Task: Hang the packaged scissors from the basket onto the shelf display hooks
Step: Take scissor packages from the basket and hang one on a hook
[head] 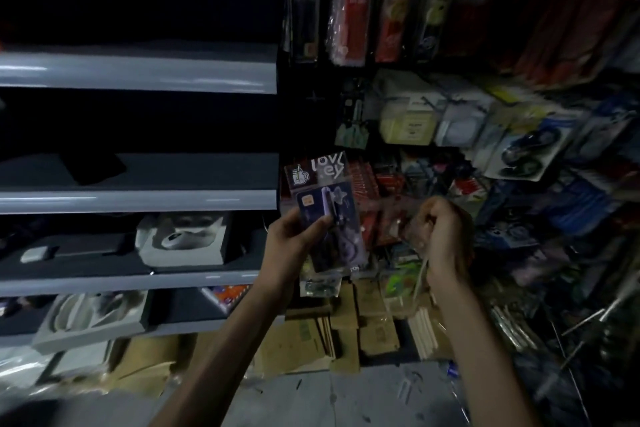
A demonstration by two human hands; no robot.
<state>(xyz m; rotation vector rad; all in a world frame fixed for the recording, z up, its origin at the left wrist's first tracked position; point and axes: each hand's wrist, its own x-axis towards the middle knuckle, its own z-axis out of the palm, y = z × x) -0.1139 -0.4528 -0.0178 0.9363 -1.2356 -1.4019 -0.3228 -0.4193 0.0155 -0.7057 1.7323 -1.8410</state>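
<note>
My left hand (294,239) grips a packaged pair of purple scissors (323,204) by its lower left side, thumb across the front, and holds it upright in front of the display wall. The card top reads "lovley" in white. My right hand (441,236) is curled around something small and blurred at the same height, a little to the right of the package; what it holds is unclear. Hanging packages (519,152) fill the hooks behind both hands. No basket is in view.
Grey shelves (138,201) with boxed white items stand to the left. Red and black packs (353,10) hang above. Cardboard boxes (346,329) sit on the floor under the hands. Bare metal hooks (585,319) stick out at lower right.
</note>
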